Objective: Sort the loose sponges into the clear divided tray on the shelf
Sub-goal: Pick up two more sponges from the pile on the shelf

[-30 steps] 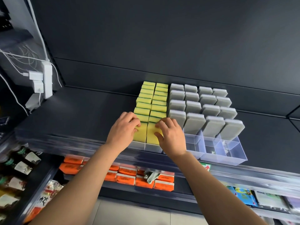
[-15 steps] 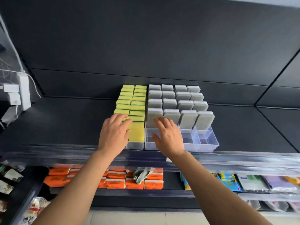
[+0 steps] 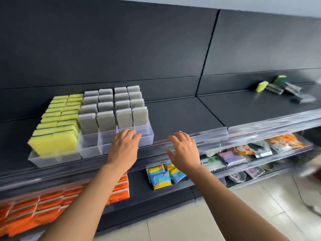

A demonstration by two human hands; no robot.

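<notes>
You're facing a dark grey back panel (image 3: 121, 40) w/ a vertical seam (image 3: 209, 49). Matte top shelf (image 3: 182, 115) has a clear front rail (image 3: 213, 134). Lower shelves (image 3: 139, 192): orange packs (image 3: 34, 206), blue-yellow packets (image 3: 161, 178). Pale tile floor (image 3: 165, 228) btm right.

Down on the lower shelf (image 3: 139, 190), orange packs (image 3: 34, 209) sit stacked in tight rows at the left. Just right of them, blue-and-yellow packets (image 3: 160, 178) lie in a loose cluster. Further right there's a purple packet (image 3: 229, 157), then orange-printed bags (image 3: 286, 140), all blurred. A dark back panel (image 3: 121, 40) rises behind, and pale floor tiles (image 3: 182, 228) run below.
</notes>
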